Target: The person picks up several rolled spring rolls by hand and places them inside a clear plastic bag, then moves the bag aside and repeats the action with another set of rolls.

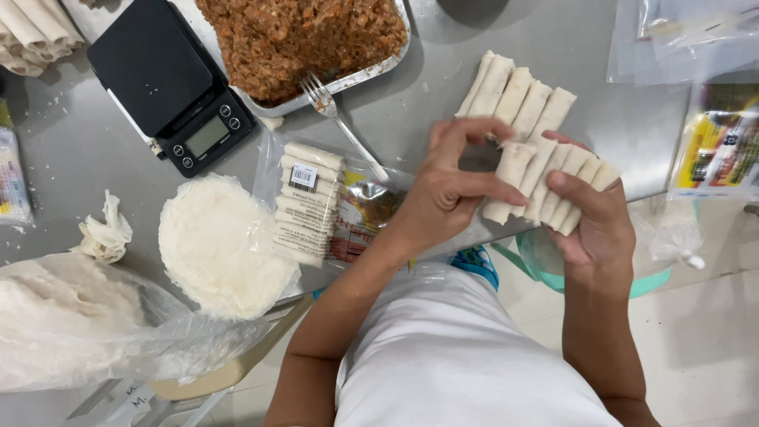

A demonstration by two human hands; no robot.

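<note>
Your right hand (591, 217) cups row of rolls (571, 180) at bench (443, 103) front edge, keeping them aligned; left hand (452, 186) pinches one roll (507, 180), squaring it.

Steel table (569, 47): scale (170, 83), filling tray (316, 99), wrapper stack (217, 245), spring rolls (518, 95)

Scale (162, 75) left of meat tray (371, 71); fork (336, 119) on tray rim. Wrapper stack (217, 241) left of bagged rolls (308, 202). Finished rolls (518, 95) behind left hand (447, 194) and right hand (597, 217).
</note>
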